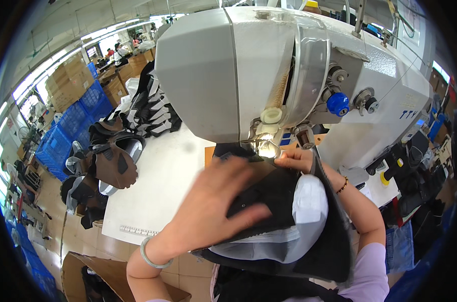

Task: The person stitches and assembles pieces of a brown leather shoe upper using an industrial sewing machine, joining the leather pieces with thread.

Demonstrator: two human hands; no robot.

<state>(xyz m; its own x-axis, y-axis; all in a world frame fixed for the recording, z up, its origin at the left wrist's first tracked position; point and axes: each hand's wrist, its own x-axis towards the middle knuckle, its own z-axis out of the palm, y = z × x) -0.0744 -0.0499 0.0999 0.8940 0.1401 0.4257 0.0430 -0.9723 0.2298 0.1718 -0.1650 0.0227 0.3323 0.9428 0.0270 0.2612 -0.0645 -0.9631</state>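
Observation:
A black sewn piece that looks like a shoe upper (pixel 263 194), with a white padded lining (pixel 311 199), reaches from the sewing machine (pixel 195 75) toward my body. My left hand (pixel 208 201), somewhat blurred, is over its left part with thumb and fingers apart. Close to the lit needle area (pixel 266 147), my right hand (pixel 298 160) pinches the piece's far right edge between thumb and fingers. Glare and the machine head hide the needle itself.
White tabletop (pixel 153 181) extends to the left, with a ruler strip (pixel 138 230) along its near edge. Brown and black shoe uppers (pixel 115 163) hang at its left side. Blue crates (pixel 70 133) stand beyond; a cardboard box (pixel 107 274) is at lower left.

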